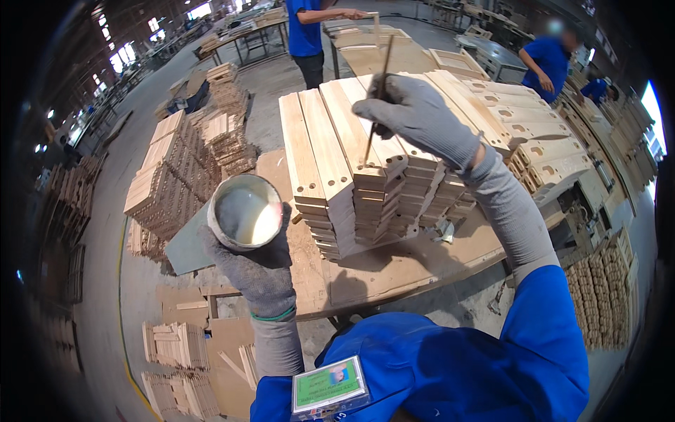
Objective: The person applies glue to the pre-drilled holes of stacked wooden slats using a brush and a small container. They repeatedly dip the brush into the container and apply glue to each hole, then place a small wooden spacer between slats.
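My left hand (pixel 259 271), in a grey glove, holds up a round metal cup (pixel 246 211) filled with a creamy white liquid. My right hand (pixel 415 112), also gloved, grips a thin wooden stick (pixel 376 105) whose lower tip touches a hole in the top board of a tall stack of pale wooden boards (pixel 330 162). More stacked boards with drilled holes (pixel 520 119) lie to the right on the same worktable (pixel 394 271).
Piles of small wooden parts (pixel 176 176) stand on the floor to the left, more (pixel 176 344) below. Stacks (pixel 605 295) fill the right side. Two people in blue shirts (pixel 306 28) (pixel 548 60) work at far tables.
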`<state>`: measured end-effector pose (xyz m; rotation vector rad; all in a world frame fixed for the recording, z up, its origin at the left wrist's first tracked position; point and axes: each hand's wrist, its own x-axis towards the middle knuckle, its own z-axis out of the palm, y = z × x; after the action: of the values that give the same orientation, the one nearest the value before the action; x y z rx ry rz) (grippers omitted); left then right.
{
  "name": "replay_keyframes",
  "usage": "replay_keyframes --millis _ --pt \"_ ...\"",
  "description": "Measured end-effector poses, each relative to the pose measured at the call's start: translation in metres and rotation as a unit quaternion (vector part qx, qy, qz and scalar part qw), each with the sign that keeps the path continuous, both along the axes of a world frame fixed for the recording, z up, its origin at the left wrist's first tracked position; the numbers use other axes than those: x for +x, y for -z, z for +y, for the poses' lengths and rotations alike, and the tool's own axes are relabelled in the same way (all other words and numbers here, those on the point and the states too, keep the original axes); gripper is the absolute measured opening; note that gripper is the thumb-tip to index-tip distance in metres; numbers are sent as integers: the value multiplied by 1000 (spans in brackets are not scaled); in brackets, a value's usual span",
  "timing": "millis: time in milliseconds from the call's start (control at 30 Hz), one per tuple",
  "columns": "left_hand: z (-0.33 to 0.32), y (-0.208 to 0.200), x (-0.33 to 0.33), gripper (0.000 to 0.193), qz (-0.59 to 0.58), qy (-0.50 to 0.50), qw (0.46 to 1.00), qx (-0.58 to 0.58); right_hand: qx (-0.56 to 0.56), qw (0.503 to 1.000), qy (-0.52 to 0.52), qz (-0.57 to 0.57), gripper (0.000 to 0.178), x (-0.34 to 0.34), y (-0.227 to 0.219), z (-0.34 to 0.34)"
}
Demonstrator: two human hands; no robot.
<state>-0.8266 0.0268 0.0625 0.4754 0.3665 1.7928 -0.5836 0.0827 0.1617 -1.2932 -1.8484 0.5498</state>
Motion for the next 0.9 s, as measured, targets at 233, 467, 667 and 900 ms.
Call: replay_keyframes --millis 233,467,667,900 --pt "-13 -14 49 52 -14 90 996 4 0 952 -89 294 16 12 -3 -73" --pt "-27 -9 86 57 -18 96 994 49 -47 904 -203 374 18 21 41 -115" --pt "-22 16 110 54 53 -89 992 68 109 923 -187 318 17 22 54 -140" --pt "-27 12 109 50 -17 -16 999 25 -30 914 -101 392 21 20 27 -90"
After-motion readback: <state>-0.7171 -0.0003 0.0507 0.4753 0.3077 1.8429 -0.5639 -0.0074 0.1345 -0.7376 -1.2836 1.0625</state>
